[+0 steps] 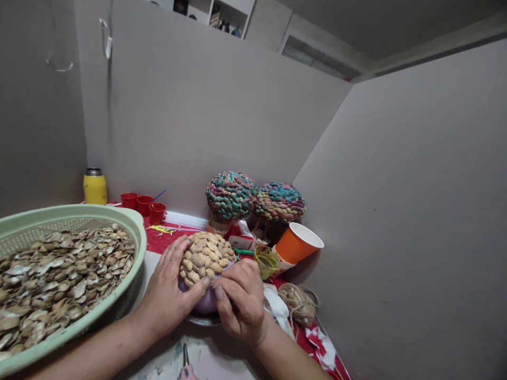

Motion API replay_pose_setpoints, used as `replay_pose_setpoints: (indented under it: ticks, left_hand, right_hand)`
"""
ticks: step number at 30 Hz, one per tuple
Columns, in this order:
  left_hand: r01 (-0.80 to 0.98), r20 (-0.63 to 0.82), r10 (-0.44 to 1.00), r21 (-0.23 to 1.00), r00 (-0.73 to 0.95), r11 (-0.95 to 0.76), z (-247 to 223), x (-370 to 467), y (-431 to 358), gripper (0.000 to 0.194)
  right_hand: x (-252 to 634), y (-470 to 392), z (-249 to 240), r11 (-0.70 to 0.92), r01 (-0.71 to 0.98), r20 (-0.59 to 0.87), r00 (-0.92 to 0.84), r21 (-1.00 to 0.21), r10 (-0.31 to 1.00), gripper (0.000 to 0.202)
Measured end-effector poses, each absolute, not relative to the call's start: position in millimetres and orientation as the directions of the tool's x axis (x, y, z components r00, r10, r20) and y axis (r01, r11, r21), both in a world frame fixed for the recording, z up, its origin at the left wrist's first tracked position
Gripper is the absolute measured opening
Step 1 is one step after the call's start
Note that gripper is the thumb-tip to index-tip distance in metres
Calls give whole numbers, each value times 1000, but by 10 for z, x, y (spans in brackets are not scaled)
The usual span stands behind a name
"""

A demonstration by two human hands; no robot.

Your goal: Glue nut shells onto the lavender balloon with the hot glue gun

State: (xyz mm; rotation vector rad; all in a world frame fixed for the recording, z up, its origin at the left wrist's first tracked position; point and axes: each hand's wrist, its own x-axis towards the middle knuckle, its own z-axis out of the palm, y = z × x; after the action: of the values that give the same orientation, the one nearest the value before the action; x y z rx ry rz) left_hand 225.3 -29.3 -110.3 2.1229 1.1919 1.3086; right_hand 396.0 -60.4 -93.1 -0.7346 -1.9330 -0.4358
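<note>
A round purple balloon [206,302], its upper part covered with tan peanut shells [208,253], sits in a shallow metal dish [198,320] in front of me. My left hand [168,282] grips its left side, with the fingers over the shells and the thumb along the front. At the front right, my right hand [243,298] presses close to the balloon, thumb and fingers pinched together. Whatever lies between those fingertips is hidden. Below the dish lies a pink-handled tool [186,367] with a metal tip.
At left, a green basket [138,232] holds many split shells. Behind stand a yellow bottle [95,188], red cups [144,205] and two multicoloured domed pieces [230,195]. An orange paper cup [293,245], a yellowish cup [264,262] and twine [299,303] are at right, beside grey partitions [415,211].
</note>
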Motion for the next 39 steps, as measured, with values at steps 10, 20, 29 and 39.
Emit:
replay_pose_setpoints:
  ticks: [10,20,29,39]
  left_hand:
    - [513,544,812,646,210,-566,-1111,2269,-301,63]
    - [471,546,800,654,247,-592,-1118,2239,-314,61]
    - [296,502,832,778,237,-554,-1116,2136,-347,64]
    - [-278,665,744,727,60,-628,-815,2178,-1026,40]
  right_hand:
    - [4087,-569,-944,767,622,929,-169,-159,330,18]
    - [4081,-479,-1009,785,617,922,-274,-48,272,32]
    - [4042,-482,-992,773,633,922,-272,-45,276,32]
    - [4052,-537,-894,831,555,947,-250,-30,202,33]
